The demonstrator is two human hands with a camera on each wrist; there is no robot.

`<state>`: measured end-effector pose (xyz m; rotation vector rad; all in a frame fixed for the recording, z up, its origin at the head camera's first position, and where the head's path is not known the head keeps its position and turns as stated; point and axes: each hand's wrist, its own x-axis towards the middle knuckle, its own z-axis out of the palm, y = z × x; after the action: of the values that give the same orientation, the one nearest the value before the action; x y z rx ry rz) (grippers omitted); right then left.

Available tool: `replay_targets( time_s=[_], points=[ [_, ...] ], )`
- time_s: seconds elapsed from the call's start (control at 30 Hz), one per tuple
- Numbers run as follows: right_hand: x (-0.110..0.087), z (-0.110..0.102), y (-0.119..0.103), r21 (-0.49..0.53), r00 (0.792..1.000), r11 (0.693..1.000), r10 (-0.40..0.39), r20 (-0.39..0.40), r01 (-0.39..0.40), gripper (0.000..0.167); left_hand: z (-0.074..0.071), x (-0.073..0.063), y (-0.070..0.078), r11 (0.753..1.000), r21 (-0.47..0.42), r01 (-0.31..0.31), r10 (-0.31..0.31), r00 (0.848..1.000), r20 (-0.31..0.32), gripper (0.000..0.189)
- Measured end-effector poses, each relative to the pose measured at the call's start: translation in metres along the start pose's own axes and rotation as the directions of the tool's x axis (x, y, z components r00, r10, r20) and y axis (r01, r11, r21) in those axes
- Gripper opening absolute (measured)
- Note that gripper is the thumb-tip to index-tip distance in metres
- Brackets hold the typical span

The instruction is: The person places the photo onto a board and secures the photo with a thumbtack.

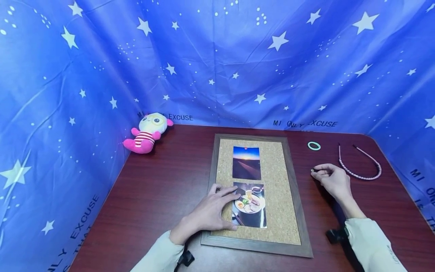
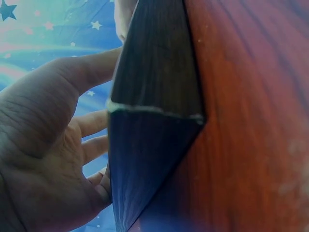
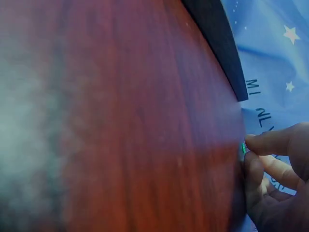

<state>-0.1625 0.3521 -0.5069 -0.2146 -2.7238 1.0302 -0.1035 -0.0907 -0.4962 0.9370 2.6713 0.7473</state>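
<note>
A framed corkboard [image 1: 275,196] lies on the table with two photos on it. The upper photo, a sunset road [image 1: 246,164], has a red pushpin [image 1: 246,148] at its top edge. Below it lies a photo of a noodle bowl [image 1: 251,207]. My left hand [image 1: 215,209] rests on that photo's left side with spread fingers, its thumb near the lower left corner. To the right of the board, my right hand [image 1: 334,183] pinches a tiny piece [image 1: 312,170] between thumb and forefinger just over the table; its kind is too small to tell.
A green ring [image 1: 314,146] and a braided headband [image 1: 360,174] lie on the table at the right. A pink and white plush toy [image 1: 146,134] sits at the back left corner. Blue star-printed cloth [image 1: 217,75] hangs around the table [image 1: 153,196].
</note>
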Motion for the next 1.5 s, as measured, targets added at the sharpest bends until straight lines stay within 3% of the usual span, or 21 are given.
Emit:
replay_targets(
  time_s=[0.27,0.43,0.63,0.87,1.0,1.3,1.4,1.5],
  points=[
    [0.007,0.006,0.004,-0.100,1.000,0.995,0.011,-0.019,-0.013,0.021,0.002,0.000,-0.001,1.000,0.006,0.002,-0.002,1.000,-0.010,0.096],
    [0.006,0.006,0.005,-0.112,0.999,0.993,0.043,-0.021,-0.045,0.022,0.001,0.001,0.000,1.000,-0.002,0.008,-0.008,1.000,-0.010,0.095],
    [0.002,0.006,0.002,-0.093,0.999,0.995,0.026,-0.026,-0.028,0.020,0.002,0.001,0.000,1.000,0.002,0.013,-0.013,1.000,-0.010,0.096],
    [-0.012,0.000,-0.007,0.100,0.998,0.993,0.055,0.025,-0.057,0.019,0.001,0.000,0.000,1.000,0.000,0.005,-0.005,1.000,-0.009,0.095],
    [-0.021,-0.003,-0.012,0.189,0.998,0.982,0.020,0.061,-0.031,0.016,0.000,0.000,0.000,1.000,-0.004,0.002,-0.002,1.000,-0.007,0.094],
    [-0.036,-0.004,-0.027,0.476,0.995,0.879,-0.034,0.094,-0.015,0.021,0.000,0.001,0.002,1.000,0.017,0.007,-0.007,1.000,-0.010,0.095],
    [-0.041,-0.003,-0.036,0.507,0.995,0.862,-0.037,0.091,-0.015,0.021,0.000,0.001,0.002,1.000,0.019,0.009,-0.009,1.000,-0.010,0.096],
    [-0.045,0.000,-0.048,0.498,0.996,0.867,-0.056,0.075,0.011,0.022,0.000,0.001,0.002,1.000,0.016,0.010,-0.010,1.000,-0.009,0.095]
  ],
)
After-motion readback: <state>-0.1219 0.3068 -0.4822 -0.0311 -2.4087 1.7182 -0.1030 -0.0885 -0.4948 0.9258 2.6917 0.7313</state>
